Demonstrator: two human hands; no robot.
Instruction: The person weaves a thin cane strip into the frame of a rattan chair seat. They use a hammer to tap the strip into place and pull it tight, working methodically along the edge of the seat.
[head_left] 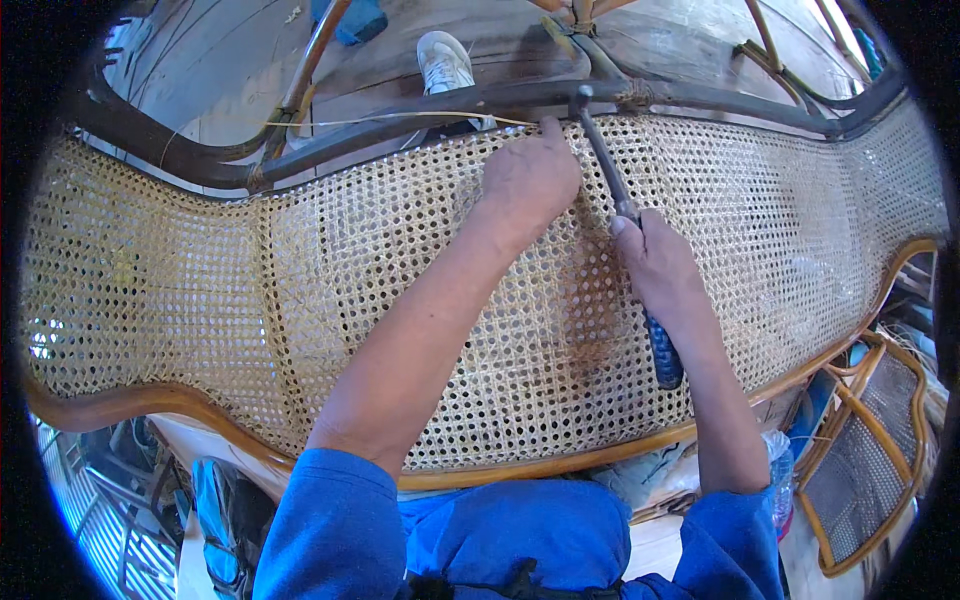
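Observation:
A long panel of woven cane webbing (400, 290) stretches across in front of me, framed by a dark rattan rail (400, 130) on the far side and a glossy brown one nearer. My left hand (530, 175) is closed at the panel's far edge, its index finger against the rail. A thin pale cane strip (410, 115) runs along that rail to the fingers; whether they pinch it or a small nail is hidden. My right hand (660, 260) grips a hammer (610, 165) with a dark handle, its head over the far rail beside the left fingertips.
A white shoe (442, 62) shows beyond the far rail on the plank floor. Rattan legs (312, 60) rise there, near a blue object (355, 20). At the lower right stands another cane-and-rattan frame (865, 460), with a clear plastic bottle (780, 480) near it. A dark bag (235, 520) lies lower left.

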